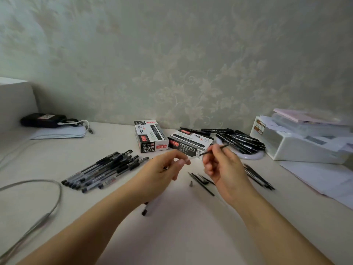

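My left hand (164, 169) is curled round a clear pen barrel (148, 207), whose black end sticks out below my wrist; thumb and forefinger pinch its front end. My right hand (221, 167) pinches a thin black refill (216, 149) that slants up to the right, its lower tip close to my left fingertips. Both hands hover above the pale desk (181, 226). Under them lie a loose refill (202, 185), a black pen part (202, 178) and a small metal tip cone (190, 183).
A heap of gel pens (107, 171) lies at left and a few pens (257, 176) at right. Two marker boxes (150, 136) (191, 143) and a pile of black markers (240, 140) sit behind. A white tray of papers (298, 148), a grey cable (47, 207) and a black device (43, 120) flank the desk.
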A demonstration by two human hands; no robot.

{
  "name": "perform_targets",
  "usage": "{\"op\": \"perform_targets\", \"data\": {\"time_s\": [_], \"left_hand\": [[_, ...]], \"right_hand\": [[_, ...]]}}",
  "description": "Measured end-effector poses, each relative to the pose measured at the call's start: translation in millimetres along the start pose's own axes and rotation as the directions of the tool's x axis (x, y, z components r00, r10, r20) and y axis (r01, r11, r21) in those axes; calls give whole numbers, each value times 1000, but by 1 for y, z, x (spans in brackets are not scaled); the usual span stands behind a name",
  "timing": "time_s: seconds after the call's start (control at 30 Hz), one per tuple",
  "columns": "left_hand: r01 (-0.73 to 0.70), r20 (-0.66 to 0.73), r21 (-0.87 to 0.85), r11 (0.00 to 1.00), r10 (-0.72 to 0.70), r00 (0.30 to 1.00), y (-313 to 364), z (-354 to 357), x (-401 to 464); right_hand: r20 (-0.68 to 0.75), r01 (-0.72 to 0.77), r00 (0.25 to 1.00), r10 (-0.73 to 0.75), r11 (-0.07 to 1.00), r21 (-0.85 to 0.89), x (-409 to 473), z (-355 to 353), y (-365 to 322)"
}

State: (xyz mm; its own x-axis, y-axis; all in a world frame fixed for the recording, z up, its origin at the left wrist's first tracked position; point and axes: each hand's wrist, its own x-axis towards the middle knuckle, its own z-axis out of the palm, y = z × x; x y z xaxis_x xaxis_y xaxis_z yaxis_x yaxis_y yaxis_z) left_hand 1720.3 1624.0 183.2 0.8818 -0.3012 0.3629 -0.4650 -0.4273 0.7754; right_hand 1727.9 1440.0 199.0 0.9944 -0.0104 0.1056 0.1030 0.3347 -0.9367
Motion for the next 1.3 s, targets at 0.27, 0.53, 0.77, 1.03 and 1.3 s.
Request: {"op": "perform_targets", "data": {"time_s": [0.27, 0.53, 0.77, 1.03, 1.3], "left_hand": [[-2, 66, -21, 1000, 3, 998, 7, -1, -3], [-1, -74, -50, 999, -2, 997, -2, 0, 0], [7, -69, -3, 1000, -7, 998, -10, -3, 1], [12, -23, 44, 999, -11, 1000, -8, -4, -1], [-11, 5, 79, 997, 11, 1000, 2, -3, -4]], "right_hand": [[43, 41, 998, -35, 989, -139, -2, -2, 0], [185, 171, 982, -47, 647, -743, -7, 0, 9], [322, 326, 945, -50, 198, -925, -4, -13, 19], [91, 185, 983, -162, 823, -537, 2, -11, 7], [218, 167, 973, -70, 868, -468, -3, -3, 7]]}}
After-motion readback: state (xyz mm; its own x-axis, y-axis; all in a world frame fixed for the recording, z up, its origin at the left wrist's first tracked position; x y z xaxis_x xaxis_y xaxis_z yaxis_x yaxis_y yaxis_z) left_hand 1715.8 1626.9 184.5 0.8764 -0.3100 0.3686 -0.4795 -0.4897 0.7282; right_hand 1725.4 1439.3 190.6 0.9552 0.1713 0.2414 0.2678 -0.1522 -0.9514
